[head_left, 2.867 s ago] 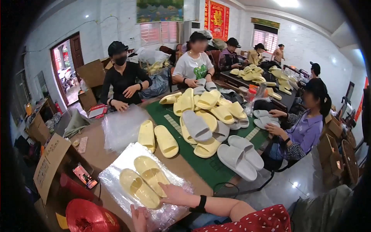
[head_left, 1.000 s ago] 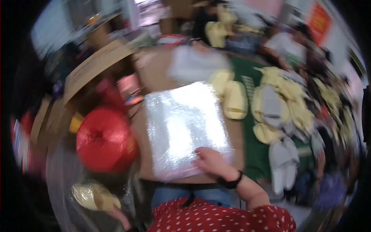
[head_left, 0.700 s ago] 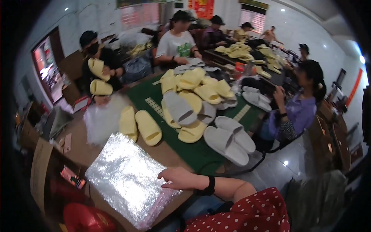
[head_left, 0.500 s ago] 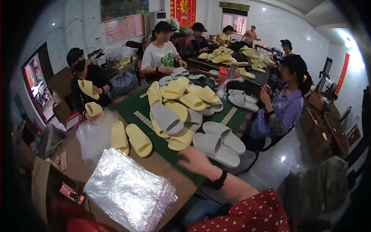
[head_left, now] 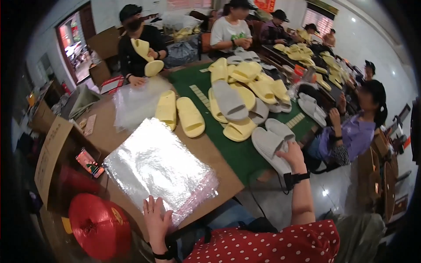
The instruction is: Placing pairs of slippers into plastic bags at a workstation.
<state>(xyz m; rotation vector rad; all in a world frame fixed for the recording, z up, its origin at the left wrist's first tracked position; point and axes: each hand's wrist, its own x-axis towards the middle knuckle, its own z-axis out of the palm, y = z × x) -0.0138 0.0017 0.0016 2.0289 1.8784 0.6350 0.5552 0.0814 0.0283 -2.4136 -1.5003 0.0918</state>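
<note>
Left hand spread on glossy plastic, right hand at grey slippers, grip unclear

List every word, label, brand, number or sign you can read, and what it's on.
None can be quoted; what shows is too small or blurred:
Cardboard box: dark marks on its flap, unreadable.
Red roll: yellow patch, unreadable.
Red wall hanging: cut off by the frame, unreadable.
White T-shirt: green print, no clear letters.
Grey slippers: no text visible.
</note>
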